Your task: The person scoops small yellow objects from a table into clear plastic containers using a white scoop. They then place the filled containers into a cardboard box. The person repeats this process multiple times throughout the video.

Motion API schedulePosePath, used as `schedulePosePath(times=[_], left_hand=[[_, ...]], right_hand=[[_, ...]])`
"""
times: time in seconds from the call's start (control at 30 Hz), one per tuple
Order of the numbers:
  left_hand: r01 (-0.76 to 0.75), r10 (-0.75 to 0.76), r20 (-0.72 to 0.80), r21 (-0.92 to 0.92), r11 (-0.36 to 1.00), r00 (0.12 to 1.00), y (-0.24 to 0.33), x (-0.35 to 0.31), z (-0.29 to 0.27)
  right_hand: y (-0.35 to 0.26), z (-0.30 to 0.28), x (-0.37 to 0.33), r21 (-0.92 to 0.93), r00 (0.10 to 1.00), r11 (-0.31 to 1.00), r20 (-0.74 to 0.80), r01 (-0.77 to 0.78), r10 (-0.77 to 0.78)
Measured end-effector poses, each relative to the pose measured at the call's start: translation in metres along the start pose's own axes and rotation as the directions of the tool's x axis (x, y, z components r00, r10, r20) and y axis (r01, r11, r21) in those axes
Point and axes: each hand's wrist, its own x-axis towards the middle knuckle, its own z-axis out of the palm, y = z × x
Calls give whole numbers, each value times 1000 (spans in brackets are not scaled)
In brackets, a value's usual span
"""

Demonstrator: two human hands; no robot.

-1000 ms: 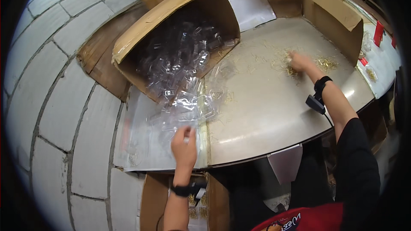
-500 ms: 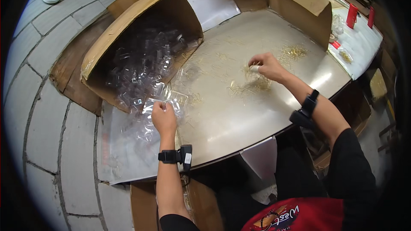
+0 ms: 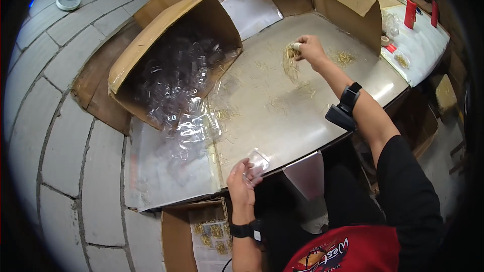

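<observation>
Red shirt [image 3: 370, 247] bears white lettering [image 3: 339, 252]; left grip [image 3: 240, 187] holds a clear box [image 3: 259, 161], right grip [image 3: 311, 52] thin gold pieces [image 3: 290, 63].

We count one clear plastic case [image 3: 259, 161] at the near edge of the desk [image 3: 305, 138], one open carton [image 3: 160, 36] at its left edge, two black wrist straps [image 3: 349, 97], one wall clock [image 3: 68, 0] and two red pieces [image 3: 410, 14] past the right edge. The heaped cases [image 3: 191, 127] and gold wires [image 3: 344, 59] are too many for us to count.

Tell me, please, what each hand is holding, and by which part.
The left hand holds a clear plastic case by its near end. The right hand grips a bunch of thin gold-coloured pieces, seemingly near its upper end.
</observation>
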Motion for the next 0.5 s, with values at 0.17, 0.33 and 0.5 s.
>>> schedulePosePath(times=[0.17,0.33,0.5], left_hand=[[16,-11,59,-77,997,998,-10,-15,4],[-48,48,40,1,999,998,-2,-9,2],[-45,45,12,-4,999,999,3,5,-4]], right_hand=[[37,3,37,374,998,926,-12,-53,62],[102,12,18,-629,986,777,129,-4,109],[99,67,-8,-728,875,501,462,468,-147]])
